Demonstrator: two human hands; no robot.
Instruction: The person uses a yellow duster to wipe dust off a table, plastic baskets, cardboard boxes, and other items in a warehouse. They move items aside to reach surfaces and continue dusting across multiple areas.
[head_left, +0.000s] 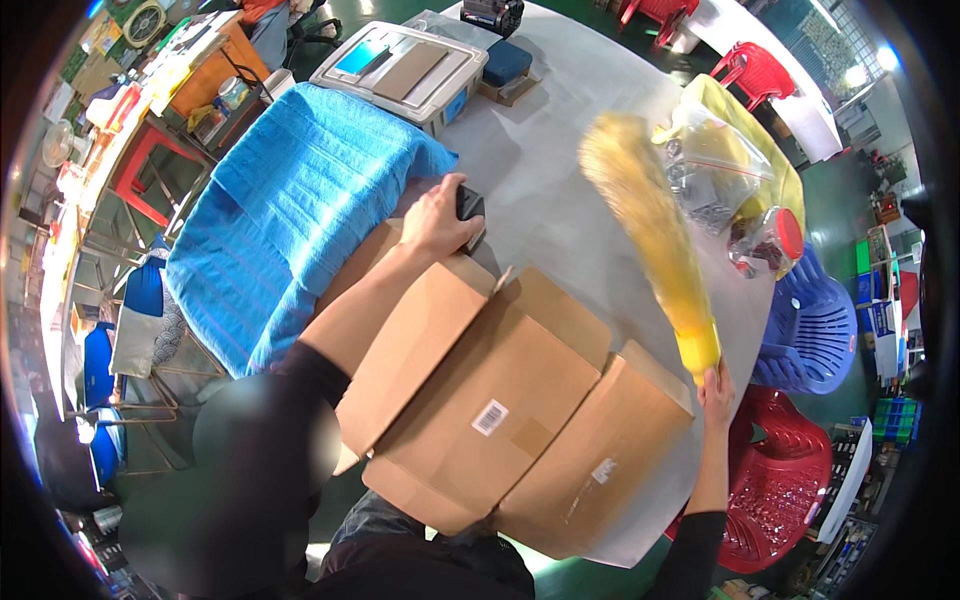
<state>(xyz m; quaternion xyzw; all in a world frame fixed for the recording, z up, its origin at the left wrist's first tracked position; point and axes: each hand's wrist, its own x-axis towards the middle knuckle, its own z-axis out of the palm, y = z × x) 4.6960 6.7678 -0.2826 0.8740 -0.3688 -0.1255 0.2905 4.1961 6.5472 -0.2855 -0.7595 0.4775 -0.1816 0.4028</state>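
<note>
My right hand (716, 396) is closed round the lower yellow end of a long, fluffy yellow duster (655, 230), which tilts up and to the left over the table. Its feathery head is blurred. My left hand (436, 218) has its fingers curled over a small black box-like object (470, 204), part of which the hand hides. Under my left forearm is an open cardboard box (480, 400), flaps spread, a white label on one panel. A blue towel (300, 190) hangs over something brown just left of my left hand.
A lidded white plastic bin (405, 75) stands at the far left of the grey table (545, 190). On the right are a clear plastic bag (710, 165), a red-lidded jar (770, 240) and a yellow cloth (790, 180). Blue (805, 320) and red (775, 480) plastic chairs flank the right edge.
</note>
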